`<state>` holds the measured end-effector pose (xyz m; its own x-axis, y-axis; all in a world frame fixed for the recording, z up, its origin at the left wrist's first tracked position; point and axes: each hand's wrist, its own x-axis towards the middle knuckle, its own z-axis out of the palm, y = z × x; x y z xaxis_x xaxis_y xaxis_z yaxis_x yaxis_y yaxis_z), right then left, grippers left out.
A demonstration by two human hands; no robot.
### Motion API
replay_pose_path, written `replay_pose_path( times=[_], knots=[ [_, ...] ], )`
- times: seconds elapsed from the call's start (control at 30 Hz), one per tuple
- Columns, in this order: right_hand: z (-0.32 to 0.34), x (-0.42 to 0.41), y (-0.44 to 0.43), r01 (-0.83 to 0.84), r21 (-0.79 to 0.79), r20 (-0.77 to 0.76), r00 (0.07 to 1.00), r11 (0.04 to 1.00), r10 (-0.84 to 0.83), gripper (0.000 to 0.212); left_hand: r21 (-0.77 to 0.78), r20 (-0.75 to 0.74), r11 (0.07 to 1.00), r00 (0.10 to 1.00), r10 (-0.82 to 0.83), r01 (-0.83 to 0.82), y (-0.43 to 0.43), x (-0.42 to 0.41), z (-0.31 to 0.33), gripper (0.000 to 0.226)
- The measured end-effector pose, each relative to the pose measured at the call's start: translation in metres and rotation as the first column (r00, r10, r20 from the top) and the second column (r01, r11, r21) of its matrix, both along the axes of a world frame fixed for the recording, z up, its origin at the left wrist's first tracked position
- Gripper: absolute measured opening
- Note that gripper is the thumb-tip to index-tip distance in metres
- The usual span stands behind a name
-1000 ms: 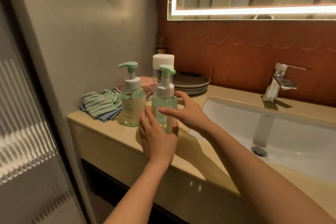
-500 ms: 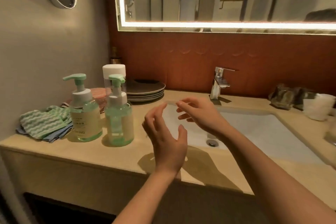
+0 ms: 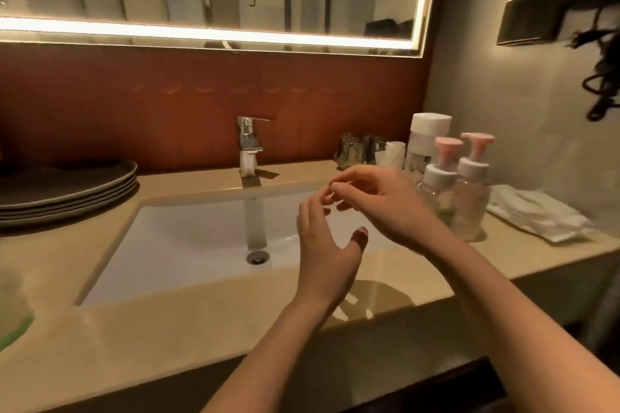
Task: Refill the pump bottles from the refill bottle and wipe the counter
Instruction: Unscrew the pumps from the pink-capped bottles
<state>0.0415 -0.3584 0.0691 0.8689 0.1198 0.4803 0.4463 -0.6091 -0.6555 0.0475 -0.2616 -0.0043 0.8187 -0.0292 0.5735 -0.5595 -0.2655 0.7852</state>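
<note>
**Head view.** The left hand (image 3: pixel 327 245) and right hand (image 3: pixel 382 208) hovered close together above the right part of the basin (image 3: pixel 188 245). Both were empty, with fingers loosely curled and touching nothing.

The two pink-topped pump bottles (image 3: pixel 473 178) stood upright on the counter (image 3: pixel 167 339) just to the right of the right hand, side by side and with their pumps screwed on. The white-capped refill bottle (image 3: pixel 426 132) stood capped just behind them. Judged from this, refilling of this pair had not begun: no pump was off and nothing was being poured. How full the clear bottles were could not be read.

A folded white cloth (image 3: pixel 536 216) lay on the counter to the right of the bottles, apparently unused, so wiping remained to be done as well.

Elsewhere, a tap (image 3: pixel 249 144) stood behind the basin and a stack of dark plates (image 3: pixel 63 191) sat at the far left. Small wrapped items (image 3: pixel 357 149) crowded the refill bottle's left side, and a wall-mounted hair dryer (image 3: pixel 577 7) hung above. Nothing lay between the hands and the bottles.
</note>
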Motion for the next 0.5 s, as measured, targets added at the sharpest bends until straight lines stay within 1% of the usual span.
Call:
replay_pose_path(
  times=[0.1, 0.23, 0.33, 0.43, 0.5],
  knots=[
    [-0.003, -0.008, -0.034, 0.097, -0.013, -0.008, 0.995, 0.995, -0.097, 0.020, 0.024, -0.029, 0.990, 0.990, -0.136, 0.136, -0.037, 0.001, -0.001, 0.060],
    [-0.008, -0.014, -0.065, 0.177, 0.038, -0.002, 0.984, 0.983, -0.177, 0.013, 0.031, -0.034, 0.973, 0.973, -0.228, 0.229, -0.065, 0.009, -0.006, 0.066],
    [-0.015, -0.013, -0.093, 0.276, 0.112, 0.026, 0.959, 0.955, -0.281, 0.015, 0.016, -0.092, 0.966, 0.962, -0.256, 0.259, -0.086, 0.023, -0.012, 0.073],
    [-0.019, -0.009, -0.114, 0.335, 0.204, 0.089, 0.930, 0.920, -0.358, 0.009, -0.036, -0.145, 0.953, 0.942, -0.304, 0.302, -0.106, 0.030, -0.016, 0.079],
    [-0.022, -0.004, -0.123, 0.365, 0.268, 0.153, 0.898, 0.892, -0.413, 0.006, -0.042, -0.168, 0.944, 0.929, -0.330, 0.328, -0.118, 0.030, -0.020, 0.083]
  ],
)
